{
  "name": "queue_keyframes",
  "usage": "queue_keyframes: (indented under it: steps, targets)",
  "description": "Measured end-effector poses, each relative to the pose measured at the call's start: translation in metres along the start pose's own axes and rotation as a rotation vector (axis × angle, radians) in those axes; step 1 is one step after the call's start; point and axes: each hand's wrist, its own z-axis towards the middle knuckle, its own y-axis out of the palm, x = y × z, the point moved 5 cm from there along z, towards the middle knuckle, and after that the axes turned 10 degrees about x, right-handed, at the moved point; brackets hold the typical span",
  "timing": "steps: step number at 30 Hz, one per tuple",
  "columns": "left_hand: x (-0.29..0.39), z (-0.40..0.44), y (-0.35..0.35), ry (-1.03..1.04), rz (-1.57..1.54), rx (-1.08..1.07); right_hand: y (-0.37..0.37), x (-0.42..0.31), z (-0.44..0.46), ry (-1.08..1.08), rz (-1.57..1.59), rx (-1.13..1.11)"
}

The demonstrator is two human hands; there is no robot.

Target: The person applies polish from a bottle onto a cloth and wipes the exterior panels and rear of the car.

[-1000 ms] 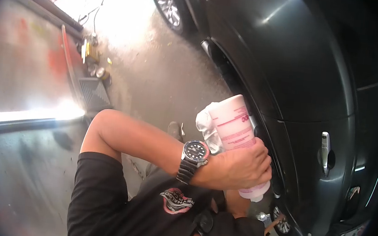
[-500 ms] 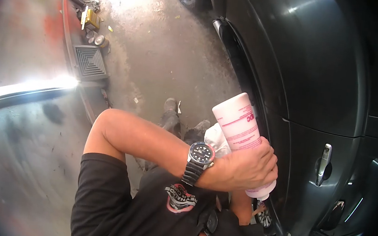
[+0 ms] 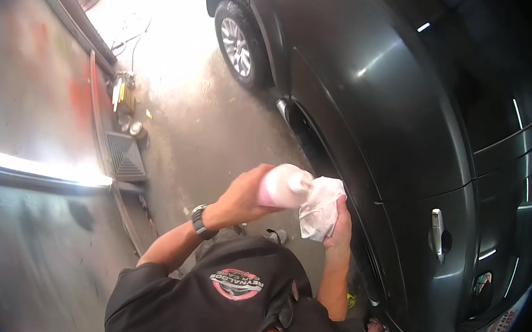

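Here, the left hand [image 3: 243, 195] clasps a rounded bottle [image 3: 282, 187]; the right [image 3: 341, 226] pinches creased cloth [image 3: 320, 212].

The floor [image 3: 212, 125] is grey-brown, washed out by glare at its far end. A silver-spoked wheel [image 3: 236, 47] of the dark car [image 3: 376, 106] stands on it. Near the wall [image 3: 51, 78] sit a yellow can [image 3: 127, 98] and a round tin [image 3: 137, 130], with a small yellow scrap [image 3: 149, 114] nearby.
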Motion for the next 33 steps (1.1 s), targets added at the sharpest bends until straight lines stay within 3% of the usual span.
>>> queue_keyframes:
  steps: [3, 8, 16, 22, 27, 33]
  targets:
    - [-0.016, 0.001, -0.037, -0.116, -0.079, 0.057, 0.038, -0.013, 0.014, -0.085, 0.038, -0.026]
    - [-0.016, 0.027, -0.080, -0.052, -0.039, 0.069, 0.129, -0.032, 0.030, -0.110, 0.212, -0.215]
    - [-0.028, 0.116, -0.110, 0.110, 0.429, -0.075, 0.215, -0.026, 0.089, -0.166, 0.216, -0.436]
    - [-0.046, 0.209, -0.142, 0.078, 0.854, -0.212, 0.288, -0.006, 0.162, -0.123, 0.229, -0.376]
    - [-0.056, 0.282, -0.191, 0.017, 1.239, -0.302, 0.363, 0.007, 0.227, 0.119, 0.296, -0.481]
    - [-0.063, 0.336, -0.253, 0.014, 1.337, -0.280, 0.450, 0.025, 0.278, 0.374, 0.360, -0.638]
